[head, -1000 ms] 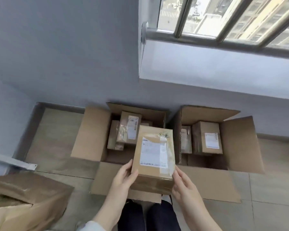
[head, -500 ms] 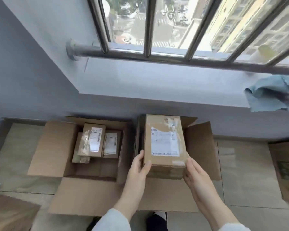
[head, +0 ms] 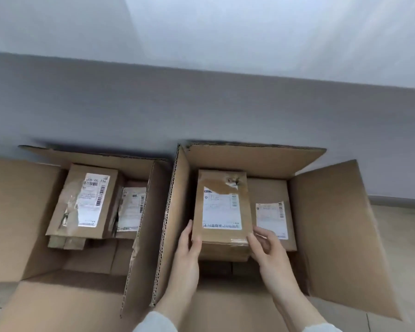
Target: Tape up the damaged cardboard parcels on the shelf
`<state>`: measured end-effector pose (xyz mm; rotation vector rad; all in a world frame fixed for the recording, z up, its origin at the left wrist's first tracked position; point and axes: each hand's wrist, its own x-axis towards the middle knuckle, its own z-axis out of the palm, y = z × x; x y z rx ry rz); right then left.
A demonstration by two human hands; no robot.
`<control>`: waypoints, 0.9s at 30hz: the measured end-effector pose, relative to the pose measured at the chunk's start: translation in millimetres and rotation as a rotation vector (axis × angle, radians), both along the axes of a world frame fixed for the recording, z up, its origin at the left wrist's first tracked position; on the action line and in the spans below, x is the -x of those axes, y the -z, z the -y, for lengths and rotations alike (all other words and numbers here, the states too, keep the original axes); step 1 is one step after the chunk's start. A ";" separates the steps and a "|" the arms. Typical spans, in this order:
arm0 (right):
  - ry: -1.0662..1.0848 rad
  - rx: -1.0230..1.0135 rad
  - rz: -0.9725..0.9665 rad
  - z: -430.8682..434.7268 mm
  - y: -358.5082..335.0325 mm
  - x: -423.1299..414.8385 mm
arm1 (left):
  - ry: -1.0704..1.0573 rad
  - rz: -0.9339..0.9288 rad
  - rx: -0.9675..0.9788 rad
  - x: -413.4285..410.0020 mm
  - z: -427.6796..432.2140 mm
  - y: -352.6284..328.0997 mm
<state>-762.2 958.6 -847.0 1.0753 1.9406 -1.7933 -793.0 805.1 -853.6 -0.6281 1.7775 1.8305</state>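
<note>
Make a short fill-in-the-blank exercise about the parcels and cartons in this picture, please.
The left hand and the right hand hold a parcel in the ____ carton.
Its label is ____.
The left carton has its flaps ____.
Missing words: right; white; open.

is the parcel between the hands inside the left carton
No, the left hand and right hand hold the parcel inside the right carton, beside another labelled parcel.
</note>
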 end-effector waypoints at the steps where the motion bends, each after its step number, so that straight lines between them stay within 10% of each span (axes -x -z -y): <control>1: -0.010 -0.049 -0.012 2.0 10.8 2.1 | -0.004 -0.003 0.006 2.9 0.5 13.4; 11: -0.182 -0.754 -0.015 16.3 87.7 4.6 | 0.038 -0.045 0.134 -1.6 1.6 102.9; 27: -0.011 -0.680 -0.084 30.4 67.2 12.6 | 0.251 -0.172 0.418 13.9 -15.3 57.7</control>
